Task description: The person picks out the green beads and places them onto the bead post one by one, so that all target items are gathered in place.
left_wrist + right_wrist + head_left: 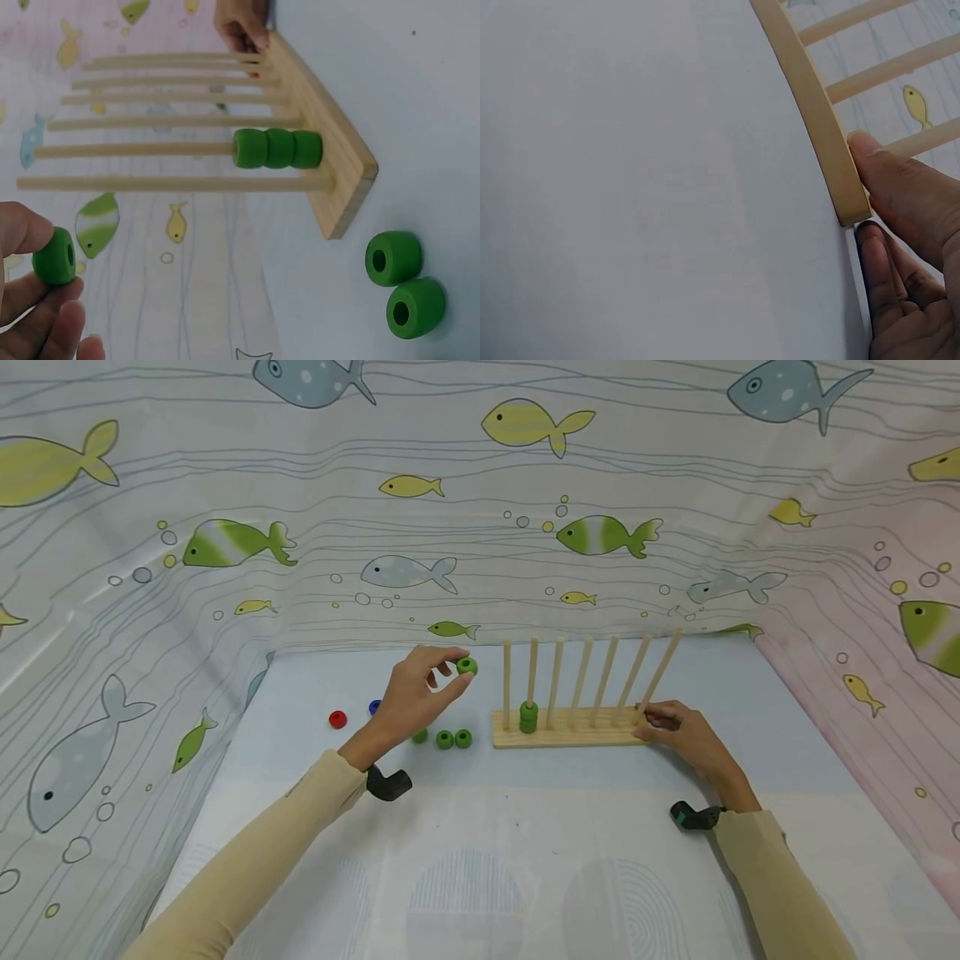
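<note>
My left hand [417, 687] pinches a green bead [467, 666] between thumb and fingers, raised left of the pegs. In the left wrist view the hole of this held bead [55, 257] faces the pegs. The wooden peg rack [570, 739] has several upright pegs on a flat base. Three green beads [278, 148] are stacked on its second peg from the left, down at the base. My right hand [684, 735] grips the rack's right end, its thumb [900, 176] against the base beside the last peg and the other fingers around the end.
Two loose green beads [453, 739] lie side by side left of the rack. Another green bead [420, 735] and a blue bead [374, 707] are partly hidden by my left hand. Farther left lies a red bead [337, 719]. A fish-print curtain [480, 527] rises behind the table.
</note>
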The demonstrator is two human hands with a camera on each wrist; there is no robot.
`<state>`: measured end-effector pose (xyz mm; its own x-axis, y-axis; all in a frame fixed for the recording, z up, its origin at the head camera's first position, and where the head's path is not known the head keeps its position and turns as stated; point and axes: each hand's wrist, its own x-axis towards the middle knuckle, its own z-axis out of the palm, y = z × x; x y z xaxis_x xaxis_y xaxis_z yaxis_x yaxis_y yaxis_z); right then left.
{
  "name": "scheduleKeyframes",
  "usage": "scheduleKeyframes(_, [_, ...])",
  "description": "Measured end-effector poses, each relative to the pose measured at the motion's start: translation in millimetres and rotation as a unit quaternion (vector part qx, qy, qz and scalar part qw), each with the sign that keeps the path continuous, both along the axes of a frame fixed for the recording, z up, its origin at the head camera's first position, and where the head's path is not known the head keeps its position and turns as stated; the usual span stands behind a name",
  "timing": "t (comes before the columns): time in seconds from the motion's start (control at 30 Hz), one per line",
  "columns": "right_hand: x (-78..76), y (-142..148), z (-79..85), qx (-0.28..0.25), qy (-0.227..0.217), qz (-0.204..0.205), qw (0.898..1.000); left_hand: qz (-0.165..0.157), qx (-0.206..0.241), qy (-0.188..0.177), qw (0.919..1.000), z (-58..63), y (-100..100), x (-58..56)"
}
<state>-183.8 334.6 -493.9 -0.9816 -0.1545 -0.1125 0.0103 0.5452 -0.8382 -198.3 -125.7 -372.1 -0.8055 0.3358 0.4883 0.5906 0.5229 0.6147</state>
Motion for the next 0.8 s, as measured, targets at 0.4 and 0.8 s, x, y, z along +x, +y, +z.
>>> scheduleKeyframes(0.4, [-0.4,1,-1.1,-0.002,0.004,0.005,1.0,-0.024,0.015,0.039,0.9988,9.1,10,-4.0])
scheduleKeyframes(0.8, [-2.8,4,-3.9,-0.004,0.001,0.004,1.0,-0.03,0.04,0.044,0.9978,20.6,19,-5.3])
